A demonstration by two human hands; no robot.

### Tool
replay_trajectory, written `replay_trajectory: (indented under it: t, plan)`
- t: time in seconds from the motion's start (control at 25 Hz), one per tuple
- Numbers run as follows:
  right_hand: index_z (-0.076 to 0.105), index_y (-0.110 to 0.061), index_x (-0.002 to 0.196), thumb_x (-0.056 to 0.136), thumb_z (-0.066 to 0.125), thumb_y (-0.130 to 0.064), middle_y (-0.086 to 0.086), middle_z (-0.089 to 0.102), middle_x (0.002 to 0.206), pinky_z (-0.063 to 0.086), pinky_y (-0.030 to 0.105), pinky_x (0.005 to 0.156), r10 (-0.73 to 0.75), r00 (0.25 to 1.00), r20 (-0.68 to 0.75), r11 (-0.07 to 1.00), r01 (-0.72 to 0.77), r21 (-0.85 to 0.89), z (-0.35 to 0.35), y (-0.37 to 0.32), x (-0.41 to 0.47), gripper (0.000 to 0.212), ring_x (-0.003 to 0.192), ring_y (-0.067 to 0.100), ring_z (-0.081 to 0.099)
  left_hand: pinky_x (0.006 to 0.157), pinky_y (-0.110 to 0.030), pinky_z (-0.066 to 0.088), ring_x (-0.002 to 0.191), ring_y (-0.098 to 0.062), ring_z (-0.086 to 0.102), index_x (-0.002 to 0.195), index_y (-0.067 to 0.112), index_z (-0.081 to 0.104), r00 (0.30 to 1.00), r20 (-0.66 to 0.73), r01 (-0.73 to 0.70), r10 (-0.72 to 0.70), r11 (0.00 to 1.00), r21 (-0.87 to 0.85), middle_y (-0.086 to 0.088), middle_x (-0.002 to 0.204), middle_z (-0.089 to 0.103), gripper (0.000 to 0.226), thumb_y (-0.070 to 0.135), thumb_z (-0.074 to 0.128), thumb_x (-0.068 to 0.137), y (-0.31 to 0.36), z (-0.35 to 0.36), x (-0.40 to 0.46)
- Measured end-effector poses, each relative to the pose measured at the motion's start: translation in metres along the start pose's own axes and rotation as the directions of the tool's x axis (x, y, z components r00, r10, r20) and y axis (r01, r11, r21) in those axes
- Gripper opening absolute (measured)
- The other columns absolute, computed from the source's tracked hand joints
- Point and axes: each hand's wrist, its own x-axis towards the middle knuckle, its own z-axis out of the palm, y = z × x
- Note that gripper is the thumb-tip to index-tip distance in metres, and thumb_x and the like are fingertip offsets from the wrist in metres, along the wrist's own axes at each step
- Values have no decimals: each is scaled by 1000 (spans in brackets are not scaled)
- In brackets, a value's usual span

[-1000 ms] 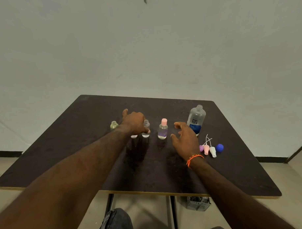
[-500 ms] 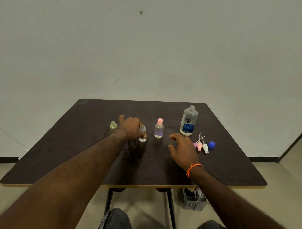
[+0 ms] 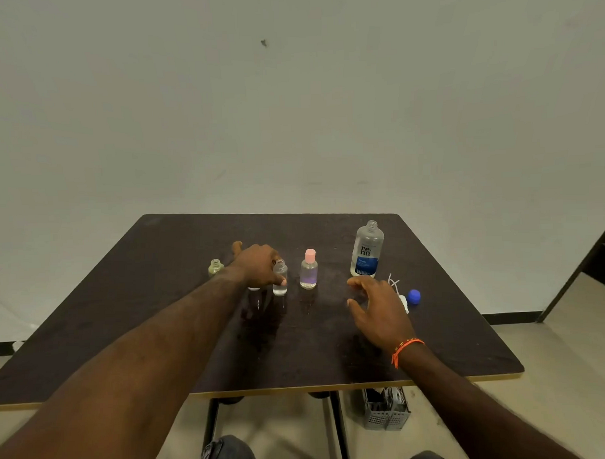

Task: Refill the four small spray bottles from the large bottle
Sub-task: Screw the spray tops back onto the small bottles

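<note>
Pale wall behind; dark bench (image 3: 453,354) carries everything, well in from its edges. Big bottle (image 3: 367,249) uncapped, upright at right: clear plastic, part full, light enough for one hand; grip round the labelled waist. Small bottles in a row: green one (image 3: 215,267), clear one (image 3: 280,277), pink-capped one (image 3: 308,269); a fourth seems hidden under the left hand (image 3: 258,269). Light, tippy, likely slick. Left hand's fingers curl round the clear one. Right hand (image 3: 382,307) spread, holding nothing, just short of the big bottle. Blue cap (image 3: 414,296) beside it. Open room in front.
</note>
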Motion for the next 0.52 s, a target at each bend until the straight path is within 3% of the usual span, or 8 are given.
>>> replay_trajectory:
  t: [0.08, 0.24, 0.36, 0.44, 0.52]
  plan:
    - [57, -28, 129, 91, 69, -29, -4, 62, 124, 51, 36, 101, -5, 1000, -4, 1000, 5, -4, 1, 0, 0, 40, 115, 12, 56, 113, -53, 15, 102, -16, 63, 84, 34, 57, 1000, 5, -11, 11, 1000, 4, 18, 79, 58, 30, 57, 77, 81, -1, -1, 1]
    - [60, -28, 127, 90, 70, -29, -5, 64, 120, 50, 36, 101, -39, 998, -49, 998, 37, -41, 1, 1, -2, 38, 115, 13, 56, 118, -58, 7, 106, -15, 63, 99, 34, 69, 999, 4, -43, 43, 999, 26, 17, 83, 61, 30, 58, 76, 82, -2, -1, -2]
    - [61, -29, 126, 89, 70, -31, -7, 65, 122, 42, 37, 104, -24, 997, -70, 996, 17, -89, -3, 4, -5, 38, 120, 14, 54, 119, -61, 1, 103, -9, 58, 86, 36, 66, 995, -43, -89, 90, 996, 26, 18, 82, 63, 24, 57, 76, 81, 2, -4, -6]
    - [62, -29, 124, 90, 68, -32, -8, 66, 120, 45, 42, 103, -20, 997, -74, 991, 10, -136, -6, 6, -7, 35, 117, 14, 55, 116, -56, 9, 98, -7, 58, 82, 35, 65, 988, -76, -129, 131, 991, 32, 18, 80, 63, 25, 58, 74, 80, 8, -9, -12]
    - [64, -30, 120, 90, 66, -31, -9, 68, 114, 48, 43, 97, -28, 995, -92, 983, 11, -181, -8, 7, -13, 29, 109, 14, 57, 103, -45, 21, 92, -9, 62, 84, 34, 69, 980, -109, -165, 169, 985, 45, 15, 81, 66, 27, 60, 72, 79, 18, -13, -21]
